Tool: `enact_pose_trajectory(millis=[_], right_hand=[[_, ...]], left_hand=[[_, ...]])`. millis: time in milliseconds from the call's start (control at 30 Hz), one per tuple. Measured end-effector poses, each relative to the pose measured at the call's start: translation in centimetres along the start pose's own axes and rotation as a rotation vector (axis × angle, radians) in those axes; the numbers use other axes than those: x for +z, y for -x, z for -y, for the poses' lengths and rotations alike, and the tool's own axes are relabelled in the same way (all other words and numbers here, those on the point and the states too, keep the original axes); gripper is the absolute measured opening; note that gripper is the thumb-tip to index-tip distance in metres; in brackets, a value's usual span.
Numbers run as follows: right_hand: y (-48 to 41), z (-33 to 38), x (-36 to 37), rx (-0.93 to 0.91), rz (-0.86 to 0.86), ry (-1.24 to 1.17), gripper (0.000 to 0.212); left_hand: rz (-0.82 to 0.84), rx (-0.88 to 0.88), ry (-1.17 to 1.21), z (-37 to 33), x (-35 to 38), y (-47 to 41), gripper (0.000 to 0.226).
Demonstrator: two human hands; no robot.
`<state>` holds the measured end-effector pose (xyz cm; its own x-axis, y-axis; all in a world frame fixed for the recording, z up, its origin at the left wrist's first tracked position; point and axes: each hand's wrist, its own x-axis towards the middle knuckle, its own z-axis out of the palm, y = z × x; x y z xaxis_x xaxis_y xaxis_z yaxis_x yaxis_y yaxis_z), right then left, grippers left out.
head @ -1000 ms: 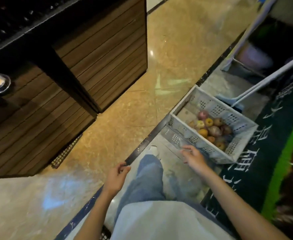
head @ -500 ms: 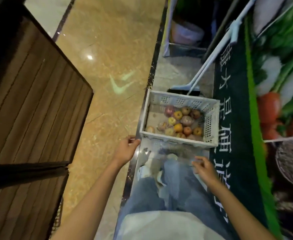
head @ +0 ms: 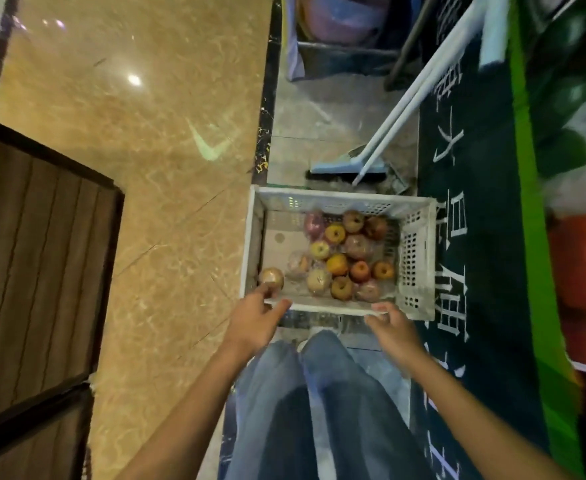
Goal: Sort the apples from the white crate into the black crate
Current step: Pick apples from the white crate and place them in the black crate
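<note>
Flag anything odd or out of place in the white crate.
One apple sits alone in the near-left corner of the white crate, apart from the pile, by the left hand. Nothing looks spilled.

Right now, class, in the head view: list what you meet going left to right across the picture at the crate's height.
wooden slatted panel → tan marble floor → white crate → apples inside it → dark green banner with white characters → bright green stripe → printed red vegetable
</note>
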<state>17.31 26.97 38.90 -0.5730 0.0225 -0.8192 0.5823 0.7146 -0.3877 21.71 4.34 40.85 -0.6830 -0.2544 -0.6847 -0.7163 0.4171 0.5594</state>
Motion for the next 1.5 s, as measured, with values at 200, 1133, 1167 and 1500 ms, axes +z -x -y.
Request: enact_pose_trajectory(millis=[200,1133,1167,1500], right_hand=[[-14.0,-0.4,2.7,0.040,0.046,0.122,0.035],[-46.8,-11.5,19.6,0.214,-0.374,0.028,0.083],[-46.9,-11.7,19.4,0.211,-0.371,0.005,0.085],[-43.9,-12.1,16.5,0.159,-0.380,-0.328,0.086]], left_hand=[[0.034,0.005,-0.111,2.4,5.0,-13.3,0.046],[0.166,0.161,-0.595,15.2,27.9,-46.8,0.085],[0.172,0.158,-0.605,15.1,27.8,-47.0,0.087],[0.296,0.110,-0.390,13.3,23.9,-47.0,0.088]])
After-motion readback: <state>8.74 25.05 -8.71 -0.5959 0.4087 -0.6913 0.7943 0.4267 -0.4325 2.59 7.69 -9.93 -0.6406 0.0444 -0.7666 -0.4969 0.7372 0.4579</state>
